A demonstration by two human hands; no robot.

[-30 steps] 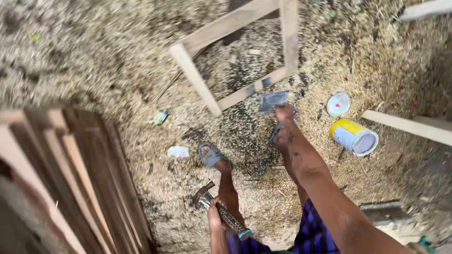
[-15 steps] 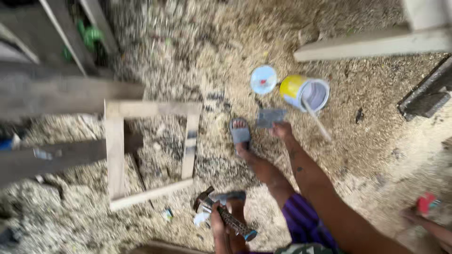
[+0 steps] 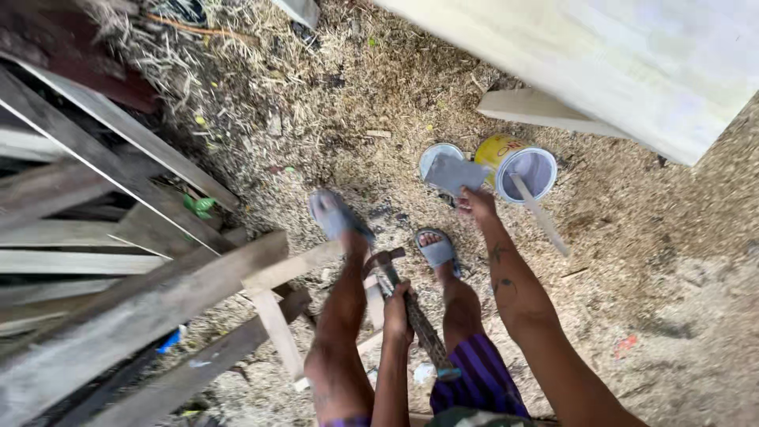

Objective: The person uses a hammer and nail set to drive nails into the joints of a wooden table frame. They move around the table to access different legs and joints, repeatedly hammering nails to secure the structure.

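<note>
Now left hand [image 3: 398, 304] clenched round hammer [image 3: 411, 312] (long axis head-forward, between feet); right hand [image 3: 474, 202] pinching grey sheet [image 3: 457, 171] beside yellow can [image 3: 518, 164], on sawdust floor [image 3: 632, 237].

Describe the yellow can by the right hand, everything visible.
The can is a round tin with a yellow outside and a pale grey-white inside, lid off, tipped on its side with the mouth facing the camera. It lies on sawdust-strewn ground. A pale stick leans out of its mouth. A round lid lies beside it. The right hand is near, not touching it.
</note>
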